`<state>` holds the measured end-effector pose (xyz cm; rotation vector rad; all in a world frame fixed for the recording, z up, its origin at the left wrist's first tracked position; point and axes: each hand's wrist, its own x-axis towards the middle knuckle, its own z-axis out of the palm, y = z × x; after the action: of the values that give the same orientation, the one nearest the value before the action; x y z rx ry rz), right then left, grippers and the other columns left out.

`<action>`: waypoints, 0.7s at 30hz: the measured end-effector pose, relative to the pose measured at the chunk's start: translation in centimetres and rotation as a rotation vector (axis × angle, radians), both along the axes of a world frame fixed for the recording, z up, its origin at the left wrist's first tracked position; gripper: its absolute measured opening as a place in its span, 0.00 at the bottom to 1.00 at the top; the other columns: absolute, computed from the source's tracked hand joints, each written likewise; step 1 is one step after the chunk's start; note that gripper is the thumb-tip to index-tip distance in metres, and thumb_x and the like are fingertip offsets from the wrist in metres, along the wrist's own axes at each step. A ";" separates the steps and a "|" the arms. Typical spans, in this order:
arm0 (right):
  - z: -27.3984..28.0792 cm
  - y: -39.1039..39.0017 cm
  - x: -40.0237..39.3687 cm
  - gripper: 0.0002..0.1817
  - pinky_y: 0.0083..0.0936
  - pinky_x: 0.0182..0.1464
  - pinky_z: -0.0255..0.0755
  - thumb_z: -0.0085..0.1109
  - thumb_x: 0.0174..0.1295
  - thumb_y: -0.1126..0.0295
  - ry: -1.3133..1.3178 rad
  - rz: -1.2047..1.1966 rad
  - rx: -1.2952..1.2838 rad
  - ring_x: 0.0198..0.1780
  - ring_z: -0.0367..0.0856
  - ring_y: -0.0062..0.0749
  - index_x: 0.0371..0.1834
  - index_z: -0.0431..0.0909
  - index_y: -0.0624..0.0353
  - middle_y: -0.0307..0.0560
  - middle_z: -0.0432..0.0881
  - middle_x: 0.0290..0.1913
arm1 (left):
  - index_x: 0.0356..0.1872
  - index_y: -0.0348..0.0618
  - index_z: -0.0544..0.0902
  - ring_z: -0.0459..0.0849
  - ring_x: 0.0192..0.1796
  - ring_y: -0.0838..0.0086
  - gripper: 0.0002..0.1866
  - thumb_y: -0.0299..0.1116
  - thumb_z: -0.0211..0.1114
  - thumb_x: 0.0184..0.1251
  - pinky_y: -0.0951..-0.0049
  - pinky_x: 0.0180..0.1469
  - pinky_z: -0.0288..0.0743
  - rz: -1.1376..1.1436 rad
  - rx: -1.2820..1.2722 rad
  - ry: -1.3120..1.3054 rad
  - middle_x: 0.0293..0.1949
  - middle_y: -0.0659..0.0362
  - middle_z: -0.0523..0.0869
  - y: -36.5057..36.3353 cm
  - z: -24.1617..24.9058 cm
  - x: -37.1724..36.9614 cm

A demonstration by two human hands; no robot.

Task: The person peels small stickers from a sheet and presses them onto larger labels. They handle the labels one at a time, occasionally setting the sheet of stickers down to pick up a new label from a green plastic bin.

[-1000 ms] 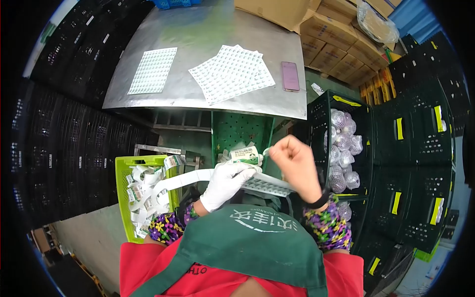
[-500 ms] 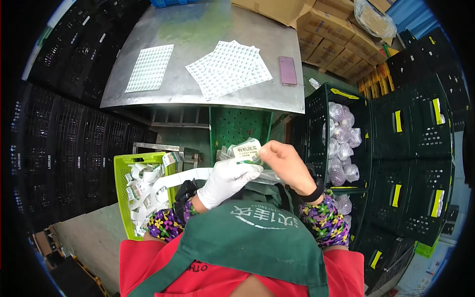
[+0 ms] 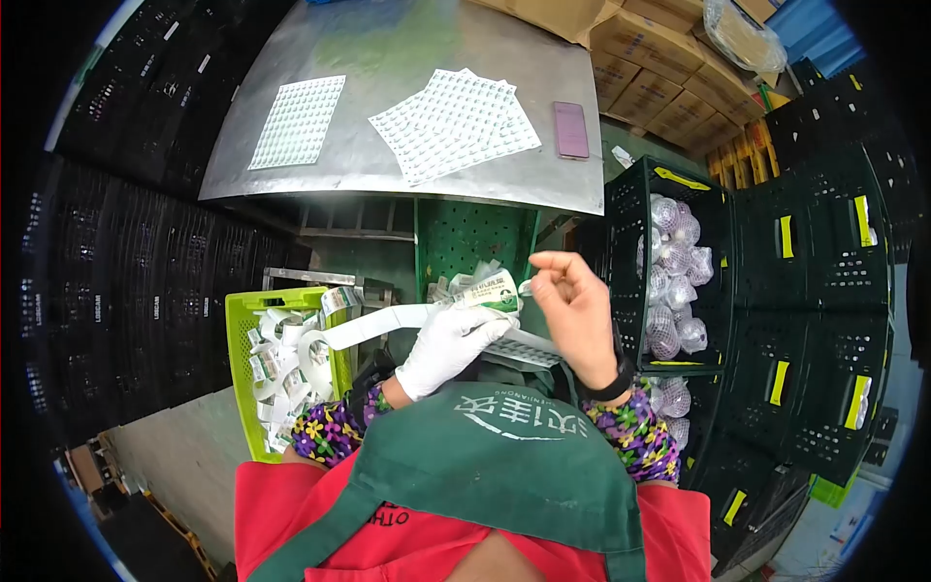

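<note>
My left hand (image 3: 448,347), in a white glove, is closed on a strip of printed labels (image 3: 388,321). The strip trails left toward the lime-green crate (image 3: 339,373). Above the gloved fingers, a white and green label (image 3: 497,291) curves upward. My bare right hand (image 3: 574,315) is just right of that label, with thumb and fingers bent together. A small whitish bit shows at its fingertips, too small to name. Below the hands, part of a sticker sheet (image 3: 527,351) lies near the apron. Several clear-looking pieces stand in the green crate (image 3: 475,228) behind the label.
A metal table (image 3: 359,175) ahead carries sticker sheets (image 3: 298,121) and a pink phone (image 3: 571,130). At right, a dark green crate (image 3: 635,242) holds several net-wrapped round items (image 3: 671,262). Black crates (image 3: 126,262) stack at left. Cardboard boxes (image 3: 645,68) stand behind.
My right hand has drawn slightly right, away from the label, with its index finger lifted. The label has tilted, showing more of its green part. The view has shifted slightly.
</note>
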<state>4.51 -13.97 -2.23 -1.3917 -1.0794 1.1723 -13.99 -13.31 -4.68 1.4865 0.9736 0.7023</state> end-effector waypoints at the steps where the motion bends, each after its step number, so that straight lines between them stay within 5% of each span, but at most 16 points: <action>1: -0.2 -0.4 -0.5 0.12 0.11 0.28 0.60 0.58 0.64 0.78 -0.032 0.006 0.017 0.28 0.62 0.05 0.50 0.79 0.63 0.30 0.79 0.34 | 0.40 0.39 0.87 0.85 0.35 0.69 0.11 0.35 0.65 0.66 0.71 0.41 0.77 0.001 -0.044 0.037 0.34 0.53 0.88 0.1 0.6 0.1; 4: -0.5 -0.9 -1.6 0.13 0.24 0.33 0.68 0.62 0.58 0.77 -0.329 0.035 0.143 0.28 0.78 0.29 0.47 0.80 0.57 0.41 0.81 0.32 | 0.39 0.38 0.87 0.83 0.35 0.72 0.09 0.33 0.67 0.66 0.72 0.40 0.75 -0.041 0.059 0.084 0.33 0.56 0.87 0.1 0.0 0.0; 5: -0.5 -0.9 -1.4 0.13 0.34 0.41 0.70 0.66 0.55 0.73 -0.528 0.090 0.181 0.37 0.81 0.43 0.45 0.81 0.55 0.46 0.81 0.37 | 0.39 0.38 0.87 0.83 0.35 0.72 0.09 0.33 0.67 0.66 0.72 0.40 0.75 -0.046 0.059 0.082 0.33 0.56 0.87 0.0 -0.6 0.1; 7: 0.5 -0.7 -1.3 0.13 0.34 0.43 0.70 0.67 0.55 0.71 -0.704 0.032 0.264 0.38 0.81 0.42 0.44 0.81 0.55 0.46 0.80 0.39 | 0.37 0.41 0.87 0.84 0.32 0.58 0.09 0.35 0.69 0.62 0.65 0.37 0.77 0.062 0.241 0.000 0.33 0.52 0.87 -0.5 -1.8 0.3; 9: 0.4 -0.4 -0.9 0.13 0.37 0.44 0.70 0.68 0.54 0.68 -0.861 -0.065 0.286 0.40 0.79 0.45 0.43 0.81 0.55 0.47 0.77 0.44 | 0.37 0.41 0.87 0.84 0.32 0.59 0.09 0.36 0.69 0.62 0.65 0.36 0.78 0.064 0.262 -0.027 0.33 0.52 0.87 -0.4 -1.8 0.3; 12: -1.5 -0.2 0.9 0.13 0.29 0.41 0.71 0.67 0.60 0.67 -0.294 0.258 -0.022 0.39 0.79 0.35 0.45 0.81 0.60 0.46 0.78 0.39 | 0.37 0.41 0.87 0.85 0.32 0.60 0.09 0.36 0.69 0.62 0.66 0.37 0.78 -0.005 0.283 0.008 0.33 0.53 0.87 0.1 -0.7 -0.3; 16: -0.8 0.6 -0.7 0.09 0.20 0.41 0.72 0.61 0.66 0.71 0.104 0.135 0.045 0.39 0.76 0.17 0.42 0.80 0.65 0.39 0.82 0.38 | 0.37 0.42 0.88 0.86 0.32 0.65 0.10 0.38 0.67 0.65 0.68 0.38 0.78 -0.161 0.108 0.010 0.32 0.54 0.88 0.0 0.3 0.1; 17: 0.4 1.2 -0.7 0.08 0.19 0.41 0.72 0.60 0.67 0.71 0.182 0.078 0.015 0.38 0.76 0.15 0.41 0.79 0.66 0.38 0.83 0.37 | 0.39 0.38 0.88 0.83 0.36 0.75 0.09 0.33 0.67 0.66 0.74 0.43 0.76 -0.186 -0.027 0.094 0.33 0.58 0.89 -0.4 0.4 0.2; 21: -0.5 2.5 1.3 0.08 0.17 0.42 0.71 0.59 0.68 0.70 0.359 -0.033 -0.073 0.38 0.75 0.14 0.42 0.79 0.66 0.37 0.82 0.37 | 0.37 0.36 0.87 0.81 0.33 0.77 0.10 0.34 0.65 0.68 0.75 0.37 0.74 -0.226 -0.038 0.070 0.29 0.60 0.87 -1.4 -0.8 0.2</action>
<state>5.78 -11.47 -2.77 -1.1897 -0.7635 1.3860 -13.74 -14.75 -5.45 1.5670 0.8505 0.4696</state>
